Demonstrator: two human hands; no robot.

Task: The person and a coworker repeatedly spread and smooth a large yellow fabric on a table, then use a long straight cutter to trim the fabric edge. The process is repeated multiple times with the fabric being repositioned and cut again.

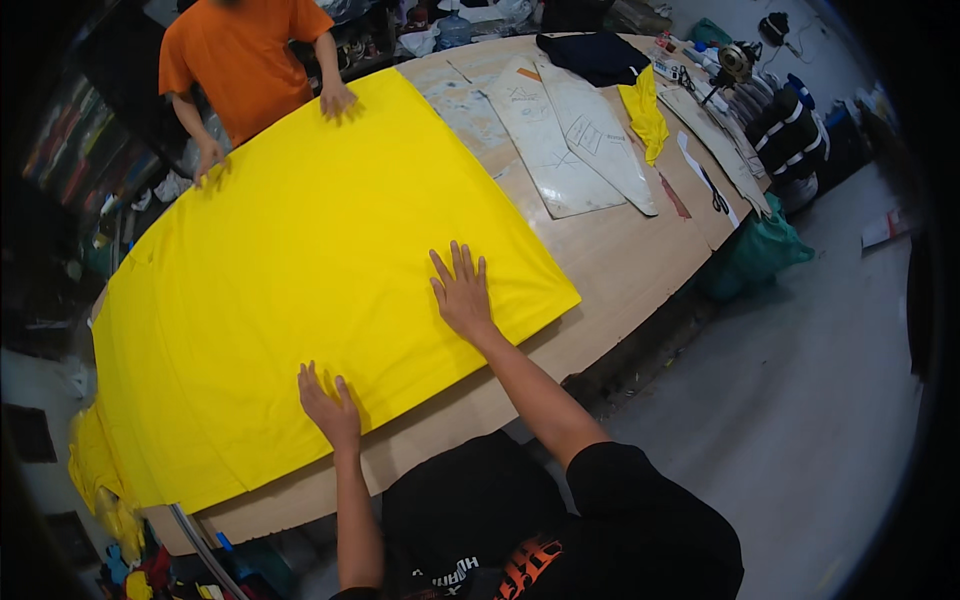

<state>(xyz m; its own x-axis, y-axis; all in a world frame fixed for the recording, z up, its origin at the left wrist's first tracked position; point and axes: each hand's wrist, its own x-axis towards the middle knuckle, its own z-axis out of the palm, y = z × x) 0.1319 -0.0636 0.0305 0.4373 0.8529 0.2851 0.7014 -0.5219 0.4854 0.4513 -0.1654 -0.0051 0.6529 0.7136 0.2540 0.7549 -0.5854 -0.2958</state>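
Observation:
A large sheet of yellow fabric [270, 270] lies spread over the wooden table [620, 260], with slight creases toward its left end. My left hand [328, 408] rests on the cloth close to its near edge, fingers stretched out and the thumb apart. Further right, my right hand [463, 293] lies flat on the cloth with fingers spread, not far from the right corner. Neither hand grips anything. Across the table a person in an orange shirt [240, 60] has both hands on the far edge of the same cloth.
White pattern pieces [560, 140] lie to the right of the fabric. Beyond them are a dark folded cloth [595, 58], a small yellow cloth [645, 115] and black scissors [718, 200]. A green bag [760, 250] stands below the table's right end. Yellow fabric hangs off the left end.

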